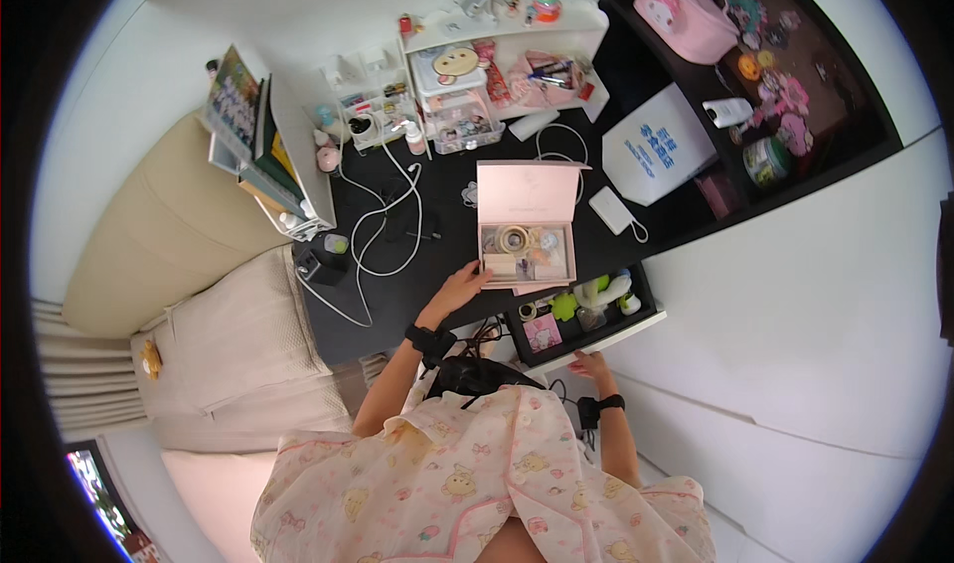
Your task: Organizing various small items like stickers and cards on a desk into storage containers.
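My left hand [460, 289] rests at the lower left corner of a pink lidded box [527, 284] on the black desk [447, 227]. The box's lid stands up, and inside lie rolls of tape [513, 239] and small packets. My right hand [591, 365] is at the front edge of a pulled-out drawer [592, 341] below the desk; some of its fingers are hidden by that edge. The drawer holds a pink picture card [542, 333], a green item [564, 306] and a white-and-green bottle [630, 303]. Whether either hand grips is unclear.
White cables [387, 205] loop over the desk's left part. A white power bank [610, 210] lies right of the box. Behind stand a white shelf [507, 39] and clear drawers [466, 131]; a book rack [317, 190] is at left. A white cabinet [782, 287] borders the right side.
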A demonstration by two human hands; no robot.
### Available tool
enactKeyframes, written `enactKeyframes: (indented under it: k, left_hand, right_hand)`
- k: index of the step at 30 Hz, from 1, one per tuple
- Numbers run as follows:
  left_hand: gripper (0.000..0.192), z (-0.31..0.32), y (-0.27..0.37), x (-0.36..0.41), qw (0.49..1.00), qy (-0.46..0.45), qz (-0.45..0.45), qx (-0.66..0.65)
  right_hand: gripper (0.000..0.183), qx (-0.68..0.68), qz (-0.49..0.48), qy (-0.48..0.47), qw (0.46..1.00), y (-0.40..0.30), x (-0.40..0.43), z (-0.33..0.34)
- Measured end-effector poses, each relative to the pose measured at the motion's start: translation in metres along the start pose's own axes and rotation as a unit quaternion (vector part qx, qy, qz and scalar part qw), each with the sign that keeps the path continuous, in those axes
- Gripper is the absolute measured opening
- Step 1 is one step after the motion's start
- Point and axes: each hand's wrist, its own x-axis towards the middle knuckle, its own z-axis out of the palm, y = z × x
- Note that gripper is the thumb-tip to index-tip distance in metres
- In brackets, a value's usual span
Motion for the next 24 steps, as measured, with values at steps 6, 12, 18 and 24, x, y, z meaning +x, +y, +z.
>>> enactKeyframes:
  k: [6,12,18,24]
  left_hand:
    - [0.064,-0.003,-0.003,0.015,1.000,0.015,0.006,0.000]
    - [0.069,0.003,0.019,0.005,0.998,0.018,-0.044,-0.028]
    - [0.064,0.007,0.019,0.005,0.985,0.023,-0.060,-0.162]
    - [0.057,0.026,0.035,0.019,0.967,0.142,-0.025,-0.211]
  right_hand:
    - [0.031,0.045,-0.124,-0.114,0.985,-0.061,0.039,0.012]
    - [0.023,0.057,-0.130,-0.109,0.984,-0.087,0.064,0.019]
    - [0.024,0.026,-0.151,-0.183,0.971,-0.109,0.070,0.014]
    - [0.027,-0.183,-0.140,-0.319,0.920,-0.146,0.073,-0.016]
